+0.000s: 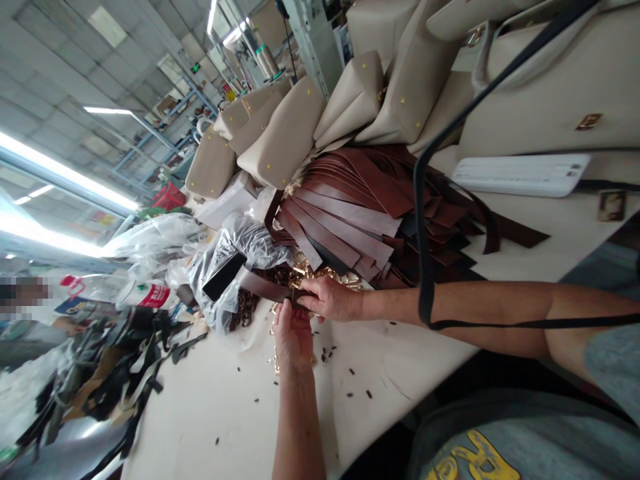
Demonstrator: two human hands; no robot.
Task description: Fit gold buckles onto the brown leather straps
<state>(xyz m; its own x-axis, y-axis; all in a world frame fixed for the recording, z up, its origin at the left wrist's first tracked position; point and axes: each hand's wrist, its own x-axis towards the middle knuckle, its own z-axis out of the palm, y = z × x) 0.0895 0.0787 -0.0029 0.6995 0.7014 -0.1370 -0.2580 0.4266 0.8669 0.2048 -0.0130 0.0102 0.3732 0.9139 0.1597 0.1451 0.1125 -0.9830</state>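
Observation:
A brown leather strap (265, 285) is held at its right end, its other end reaching up and left. My left hand (295, 337) pinches this end from below. Close beside it, my right hand (333, 298) has its fingers closed at the same end; the fingertips partly hide what is there. Gold metal buckles (350, 278) lie behind and under my hands. A pile of small brown loops (243, 308) sits just left of them. Many brown straps (345, 233) are fanned out beyond my right hand.
Beige bags (285, 133) stand behind the straps. A black cord (425, 220) hangs across my right forearm. Small dark bits dot the white table (225, 400). Plastic bags (230, 240), a black box (223, 275) and dark scraps (110, 380) lie left. A person's hand (67, 325) shows far left.

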